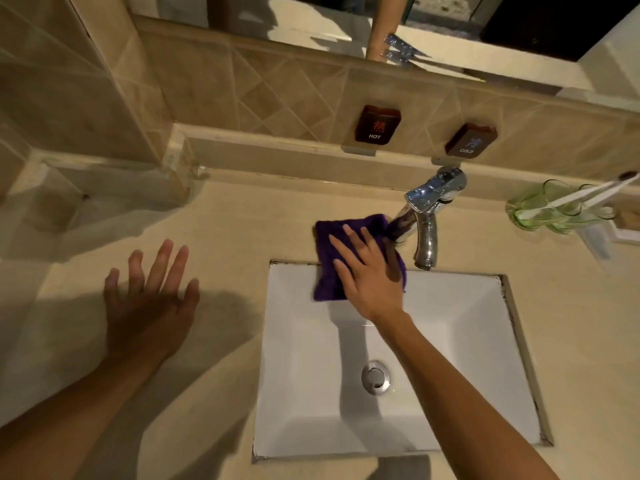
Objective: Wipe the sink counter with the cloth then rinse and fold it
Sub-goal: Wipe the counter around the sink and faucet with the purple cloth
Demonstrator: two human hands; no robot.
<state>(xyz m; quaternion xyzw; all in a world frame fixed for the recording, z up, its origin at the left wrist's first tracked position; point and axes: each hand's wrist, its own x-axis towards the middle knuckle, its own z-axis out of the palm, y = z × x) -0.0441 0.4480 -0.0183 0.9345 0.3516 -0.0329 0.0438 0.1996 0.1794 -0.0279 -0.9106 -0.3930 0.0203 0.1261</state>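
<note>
A purple cloth (332,237) lies flat on the beige sink counter (225,230), just behind the white sink (450,341), its near edge hanging over the basin rim. My right hand (367,275) presses flat on the cloth with fingers spread, close to the left of the chrome faucet (427,216). My left hand (152,299) hovers over the counter left of the sink, palm down, fingers apart, holding nothing.
Hot (377,124) and cold (471,140) signs are fixed to the tiled wall behind the faucet. A green glass cup (547,209) with a white toothbrush stands at the right. A mirror (311,15) runs along the top. The drain (375,377) sits in the basin.
</note>
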